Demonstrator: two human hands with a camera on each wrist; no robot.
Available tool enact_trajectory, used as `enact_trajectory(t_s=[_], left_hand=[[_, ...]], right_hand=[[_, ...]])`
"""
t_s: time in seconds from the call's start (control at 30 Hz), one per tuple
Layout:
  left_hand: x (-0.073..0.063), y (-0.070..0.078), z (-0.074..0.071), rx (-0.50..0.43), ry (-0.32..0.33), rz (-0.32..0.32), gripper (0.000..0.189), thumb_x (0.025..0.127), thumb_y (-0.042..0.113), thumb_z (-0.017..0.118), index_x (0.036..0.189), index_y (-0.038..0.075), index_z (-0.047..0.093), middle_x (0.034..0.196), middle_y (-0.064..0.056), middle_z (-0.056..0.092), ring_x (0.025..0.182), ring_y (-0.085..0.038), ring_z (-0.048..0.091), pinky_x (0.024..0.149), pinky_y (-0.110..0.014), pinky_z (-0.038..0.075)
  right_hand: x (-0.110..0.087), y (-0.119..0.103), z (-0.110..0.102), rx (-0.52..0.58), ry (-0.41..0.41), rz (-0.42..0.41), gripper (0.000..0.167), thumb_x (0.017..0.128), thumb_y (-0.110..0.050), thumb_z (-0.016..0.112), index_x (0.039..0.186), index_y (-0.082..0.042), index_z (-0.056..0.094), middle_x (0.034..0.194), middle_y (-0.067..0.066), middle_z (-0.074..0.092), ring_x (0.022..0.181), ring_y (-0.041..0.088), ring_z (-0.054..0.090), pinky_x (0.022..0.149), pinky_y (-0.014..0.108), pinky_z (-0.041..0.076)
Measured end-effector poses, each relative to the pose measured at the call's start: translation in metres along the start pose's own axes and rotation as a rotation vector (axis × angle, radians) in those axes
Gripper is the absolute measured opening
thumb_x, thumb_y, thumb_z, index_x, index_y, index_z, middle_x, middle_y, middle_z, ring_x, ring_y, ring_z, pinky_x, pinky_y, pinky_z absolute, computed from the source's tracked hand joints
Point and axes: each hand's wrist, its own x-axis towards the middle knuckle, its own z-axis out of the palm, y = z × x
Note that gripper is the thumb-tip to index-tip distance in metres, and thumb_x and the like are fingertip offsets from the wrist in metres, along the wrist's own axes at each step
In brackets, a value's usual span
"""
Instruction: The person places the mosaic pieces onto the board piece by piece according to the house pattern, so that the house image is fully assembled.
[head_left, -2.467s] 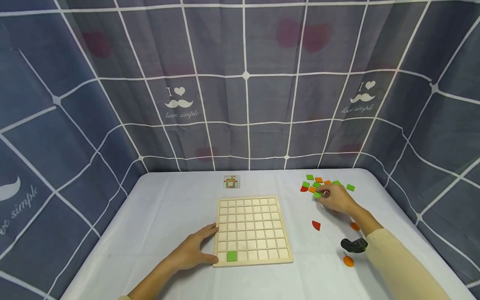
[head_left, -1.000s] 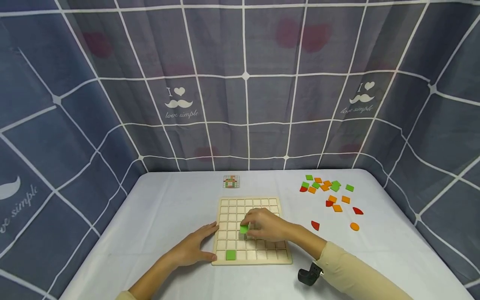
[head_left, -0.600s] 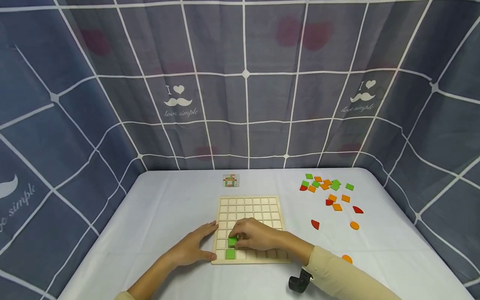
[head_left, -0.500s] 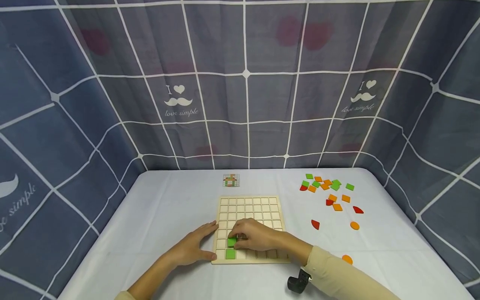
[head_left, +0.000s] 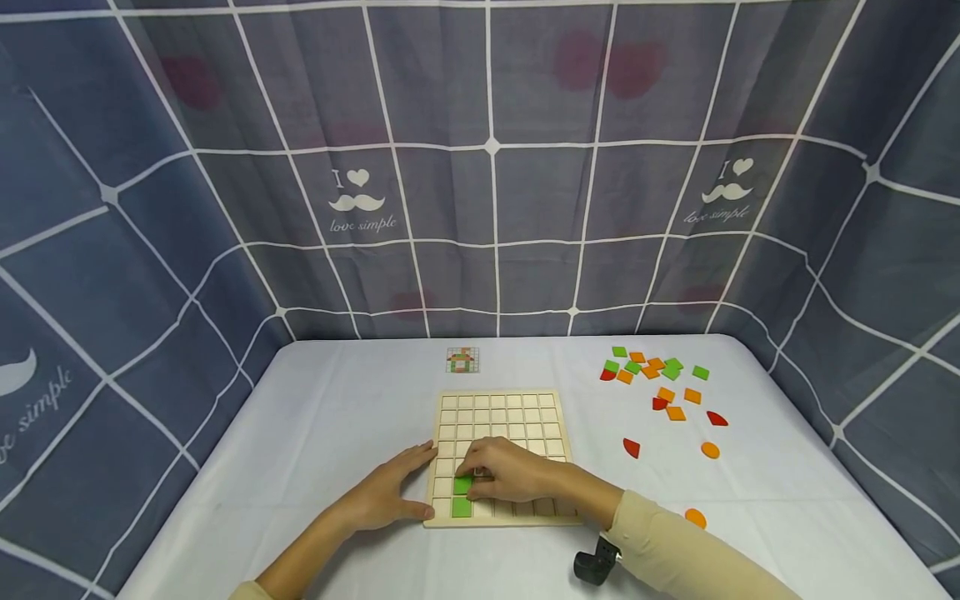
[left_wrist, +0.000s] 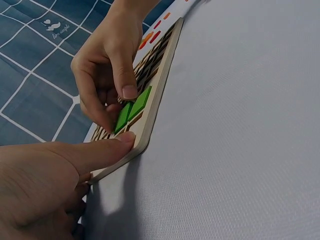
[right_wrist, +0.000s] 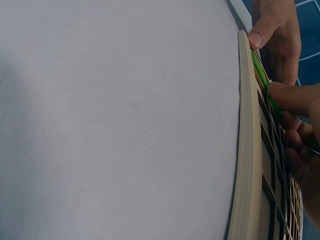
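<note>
A pale wooden grid board (head_left: 510, 522) lies on the table with a green square tile (head_left: 461, 507) in its bottom row, second cell from the left. Directly above that, a second green square tile (head_left: 462, 485) lies in the neighbouring cell, its edges flush with the first in the left wrist view. My right hand (head_left: 504, 469) pinches this second tile between thumb and fingers, and covers the cells to its right. Along the board's left side rests my left hand (head_left: 386, 493), fingers spread against the edge and thumb (left_wrist: 107, 152) on the near corner rim.
Several loose green, orange and red pieces (head_left: 675, 413) lie to the board's right. Nearer the front are orange discs (head_left: 695, 518). Behind the board lies a small pattern card (head_left: 462, 360). A black wrist camera (head_left: 596, 562) hangs below the right sleeve. Gridded curtain surrounds the table.
My right hand has come from the loose pieces to the board with a green tile, then moved down-left and lowered it above the first tile. My left hand has stayed put.
</note>
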Motion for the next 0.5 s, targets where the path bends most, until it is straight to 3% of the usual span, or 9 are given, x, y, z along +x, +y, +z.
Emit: enact_trajectory(t_s=[0.5], left_hand=[[0.0, 0.0017, -0.0005, 0.0, 0.004, -0.01, 0.091, 0.08, 0.032, 0.09, 0.155, 0.004, 0.046, 0.164, -0.014, 0.035, 0.15, -0.047, 0.024, 0.117, -0.07, 0.019]], right_hand=[[0.0003, 0.0024, -0.0029, 0.057, 0.028, -0.012, 0.029, 0.095, -0.017, 0.077, 0.123, -0.01, 0.075, 0.114, -0.009, 0.071, 0.102, 0.0, 0.062, 0.092, 0.018, 0.049]])
